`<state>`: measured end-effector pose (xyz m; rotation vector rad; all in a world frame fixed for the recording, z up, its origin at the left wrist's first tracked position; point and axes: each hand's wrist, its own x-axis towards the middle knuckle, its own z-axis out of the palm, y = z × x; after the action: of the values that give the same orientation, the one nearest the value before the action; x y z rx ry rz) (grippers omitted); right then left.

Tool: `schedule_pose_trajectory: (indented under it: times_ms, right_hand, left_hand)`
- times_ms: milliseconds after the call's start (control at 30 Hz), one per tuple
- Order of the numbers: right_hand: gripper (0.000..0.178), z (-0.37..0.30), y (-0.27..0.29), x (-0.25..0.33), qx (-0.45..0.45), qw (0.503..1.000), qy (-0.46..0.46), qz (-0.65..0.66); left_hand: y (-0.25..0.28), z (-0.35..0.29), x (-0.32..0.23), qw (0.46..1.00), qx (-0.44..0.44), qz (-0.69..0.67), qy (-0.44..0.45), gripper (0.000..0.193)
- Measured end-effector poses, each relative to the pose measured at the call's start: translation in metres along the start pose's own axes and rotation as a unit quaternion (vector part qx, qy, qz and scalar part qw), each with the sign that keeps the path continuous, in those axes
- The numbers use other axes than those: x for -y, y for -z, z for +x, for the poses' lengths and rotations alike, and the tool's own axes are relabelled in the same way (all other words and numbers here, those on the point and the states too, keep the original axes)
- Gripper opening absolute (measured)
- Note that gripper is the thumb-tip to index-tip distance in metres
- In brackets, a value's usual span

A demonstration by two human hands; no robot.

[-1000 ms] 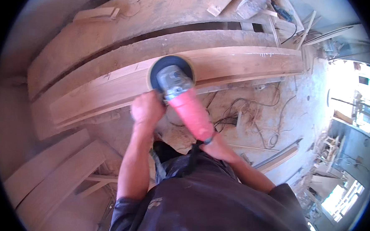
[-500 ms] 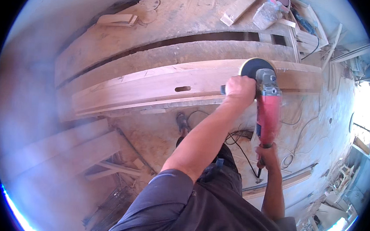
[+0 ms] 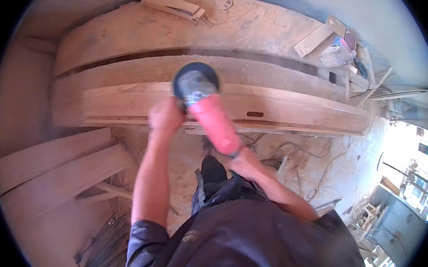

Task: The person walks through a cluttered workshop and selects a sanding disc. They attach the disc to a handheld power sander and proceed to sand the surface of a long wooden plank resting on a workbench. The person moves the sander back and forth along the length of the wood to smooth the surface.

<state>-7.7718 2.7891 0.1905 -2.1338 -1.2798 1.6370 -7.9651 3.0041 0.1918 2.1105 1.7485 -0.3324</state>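
Note:
A red power sander point(image 3: 217, 126) with a grey metal head and a round dark pad point(image 3: 181, 81) lies across the left half of a long pale wooden board point(image 3: 292, 108). My left hand point(image 3: 166, 114) is closed near the sander's head, on the side handle, which the fingers hide. Around the rear end of the red body my right hand point(image 3: 245, 162) is wrapped. The pad rests at the board's far edge; whether it touches the wood is hard to make out. A small slot point(image 3: 255, 114) is cut through the board, right of the sander.
Behind the board runs a dusty workbench point(image 3: 146, 38) with a long gap. Wood offcuts point(image 3: 172, 5) lie at its back left, a clear plastic bag point(image 3: 337, 54) at its back right. Wide planks point(image 3: 62, 174) stand at the left. Cables point(image 3: 290, 152) trail over the floor.
The sander has moved left along the board, past the slot, and now slants with its head to the left. Both hands went with it. My view has shifted too.

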Motion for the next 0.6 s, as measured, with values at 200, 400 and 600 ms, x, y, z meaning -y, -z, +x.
schedule_pose_trajectory:
  times_ms: [200, 400, 600]
  right_hand:
    - [0.022, 0.065, -0.026, 0.152, 0.127, 0.991, -0.039, -0.011]
    - [0.028, 0.071, -0.030, 0.177, 0.166, 0.984, -0.054, -0.028]
    - [0.033, 0.029, 0.035, 0.100, 0.112, 0.988, -0.098, 0.038]
  left_hand:
    - [0.026, 0.015, 0.160, 0.991, -0.048, -0.057, 0.109, 0.029]
    - [0.020, 0.022, 0.198, 0.991, -0.053, -0.032, 0.116, 0.026]
    - [0.026, 0.017, 0.049, 0.998, -0.014, 0.010, 0.061, 0.023]
